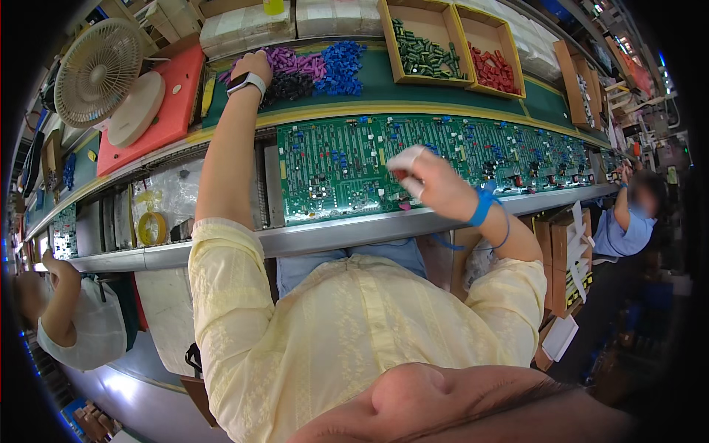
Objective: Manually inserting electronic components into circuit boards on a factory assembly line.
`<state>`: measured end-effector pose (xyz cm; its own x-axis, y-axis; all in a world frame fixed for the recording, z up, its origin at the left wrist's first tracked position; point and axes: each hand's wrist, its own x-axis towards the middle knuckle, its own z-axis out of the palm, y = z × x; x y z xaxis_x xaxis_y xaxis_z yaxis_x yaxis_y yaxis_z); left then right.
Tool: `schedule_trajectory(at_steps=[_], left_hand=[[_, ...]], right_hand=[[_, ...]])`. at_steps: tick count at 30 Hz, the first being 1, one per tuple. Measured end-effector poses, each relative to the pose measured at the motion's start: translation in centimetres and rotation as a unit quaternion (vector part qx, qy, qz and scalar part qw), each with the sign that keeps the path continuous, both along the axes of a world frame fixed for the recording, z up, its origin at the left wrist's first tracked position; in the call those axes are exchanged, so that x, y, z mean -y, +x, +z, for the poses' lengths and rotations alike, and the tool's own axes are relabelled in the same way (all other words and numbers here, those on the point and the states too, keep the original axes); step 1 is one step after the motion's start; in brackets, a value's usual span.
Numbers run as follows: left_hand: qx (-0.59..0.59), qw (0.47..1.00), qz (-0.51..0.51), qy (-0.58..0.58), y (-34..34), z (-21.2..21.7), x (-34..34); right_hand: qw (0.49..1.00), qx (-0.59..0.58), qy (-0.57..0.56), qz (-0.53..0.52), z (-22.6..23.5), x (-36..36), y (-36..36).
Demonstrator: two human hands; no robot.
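My left hand (pixel 252 71), with a watch on its wrist, reaches into the purple components (pixel 295 63) at the back of the bench. Its fingers are curled, and their tips are hidden. Black components (pixel 288 88) and blue components (pixel 340 68) are heaped beside it. Over the green circuit boards (pixel 332 159), my right hand (pixel 428 177) is slightly blurred, with white covers on its fingertips and a blue wrist strap. Its fingers bend together around a small dark-red part (pixel 401 174). A pink piece (pixel 404 207) shows on the board just below that hand.
Two yellow-edged boxes hold green cylindrical components (pixel 425 55) and red ones (pixel 491 70). A fan (pixel 98 72) stands by a red foam sheet (pixel 185 96) at left. A metal rail (pixel 332 235) runs along the front. Other people work at both ends.
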<state>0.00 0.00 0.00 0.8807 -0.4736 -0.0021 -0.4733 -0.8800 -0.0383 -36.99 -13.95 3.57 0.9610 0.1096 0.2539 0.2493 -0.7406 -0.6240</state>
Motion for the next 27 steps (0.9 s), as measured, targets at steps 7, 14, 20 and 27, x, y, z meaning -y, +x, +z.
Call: schedule_trajectory(at_steps=[7,14,20,27], left_hand=[[0.051,0.995,-0.035,-0.079,-0.5,0.0,-0.1],[0.009,0.996,-0.041,-0.078,-0.3,-0.3,-0.6],[0.063,0.992,-0.066,-0.085,-1.0,0.1,-0.7],[0.083,0.992,-0.079,-0.045,-0.9,0.1,-0.8]], right_hand=[[0.984,-0.023,-0.168,0.048,-1.8,-2.2,0.7],[0.979,-0.069,-0.19,0.022,-2.6,-2.6,1.3],[0.977,-0.047,-0.209,0.013,-3.0,-3.0,1.3],[0.977,0.028,-0.209,0.042,-3.9,-2.8,1.4]])
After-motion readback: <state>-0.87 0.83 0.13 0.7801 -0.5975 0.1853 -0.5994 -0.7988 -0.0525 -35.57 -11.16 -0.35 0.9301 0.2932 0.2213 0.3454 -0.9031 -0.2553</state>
